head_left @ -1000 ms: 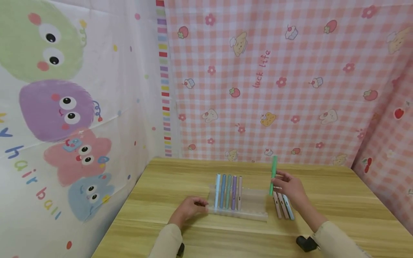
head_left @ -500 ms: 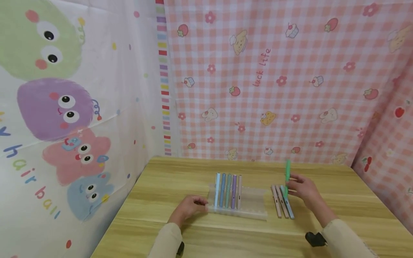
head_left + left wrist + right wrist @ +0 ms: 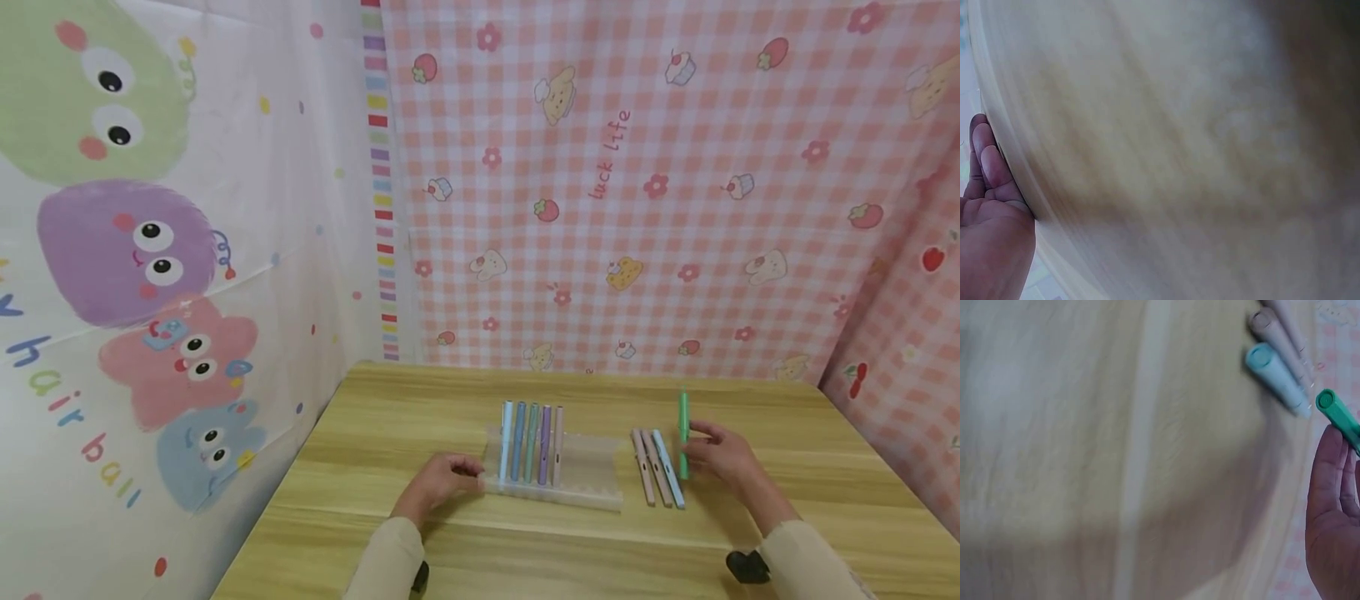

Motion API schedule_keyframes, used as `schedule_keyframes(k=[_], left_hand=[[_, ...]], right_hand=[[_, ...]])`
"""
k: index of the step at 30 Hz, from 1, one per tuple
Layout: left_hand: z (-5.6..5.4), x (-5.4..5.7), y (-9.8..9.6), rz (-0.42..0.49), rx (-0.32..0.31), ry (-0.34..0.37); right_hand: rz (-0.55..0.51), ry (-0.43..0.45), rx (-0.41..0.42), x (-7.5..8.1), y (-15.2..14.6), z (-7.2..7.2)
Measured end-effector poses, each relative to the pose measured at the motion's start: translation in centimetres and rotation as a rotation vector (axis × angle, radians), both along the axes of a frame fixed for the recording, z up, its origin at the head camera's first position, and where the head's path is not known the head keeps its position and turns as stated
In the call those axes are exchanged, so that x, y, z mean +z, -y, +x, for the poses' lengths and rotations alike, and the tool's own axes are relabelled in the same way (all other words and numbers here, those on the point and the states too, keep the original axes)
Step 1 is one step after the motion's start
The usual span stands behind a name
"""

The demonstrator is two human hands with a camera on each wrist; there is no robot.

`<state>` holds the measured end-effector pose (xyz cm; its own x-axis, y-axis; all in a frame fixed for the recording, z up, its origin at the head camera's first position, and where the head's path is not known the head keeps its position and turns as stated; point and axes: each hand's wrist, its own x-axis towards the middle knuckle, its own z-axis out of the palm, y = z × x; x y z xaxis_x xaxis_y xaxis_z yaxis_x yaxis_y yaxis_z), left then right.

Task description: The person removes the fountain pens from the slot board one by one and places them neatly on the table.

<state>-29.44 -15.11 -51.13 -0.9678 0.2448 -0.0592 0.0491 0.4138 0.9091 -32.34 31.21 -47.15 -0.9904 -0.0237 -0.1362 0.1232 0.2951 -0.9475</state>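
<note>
A green pen [image 3: 683, 412] stands nearly vertical in the head view, pinched between the fingertips and thumb of my right hand [image 3: 723, 452]. Its round end also shows in the right wrist view, above the fingers. Just left of it, a light blue pen [image 3: 670, 471] and two pinkish pens [image 3: 651, 467] lie side by side on the table. My left hand [image 3: 438, 483] pinches the left edge of a clear plastic pen sleeve [image 3: 592, 467]. Several pens, among them a purple pen [image 3: 545, 446], stand in its left part. In the left wrist view, the sleeve is out of sight.
The wooden table [image 3: 540, 558] reaches back to a pink checked cloth [image 3: 615, 225]. A white cartoon-print cloth [image 3: 300, 208] hangs along the left side. A black object [image 3: 747, 567] sits by the right sleeve [image 3: 810, 562].
My right hand has carried the green pen rightward and lower, from above the loose pens to their right side. The left hand and the plastic sleeve have stayed in place.
</note>
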Motion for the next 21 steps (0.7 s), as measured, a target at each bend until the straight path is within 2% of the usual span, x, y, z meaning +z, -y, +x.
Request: schedule_keyframes(k=[5, 11, 21], left_hand=[[0.0, 0.1, 0.0, -0.007, 0.001, 0.004], [-0.1, 0.0, 0.0, -0.009, -0.004, 0.003], [-0.1, 0.1, 0.0, 0.009, -0.006, 0.012]], right_hand=[[0.015, 0.03, 0.036, -1.3, -1.2, 0.1], [-0.024, 0.098, 0.063, -2.5, -2.1, 0.3], [-0.005, 0.146, 0.055, -3.0, -1.9, 0.1]])
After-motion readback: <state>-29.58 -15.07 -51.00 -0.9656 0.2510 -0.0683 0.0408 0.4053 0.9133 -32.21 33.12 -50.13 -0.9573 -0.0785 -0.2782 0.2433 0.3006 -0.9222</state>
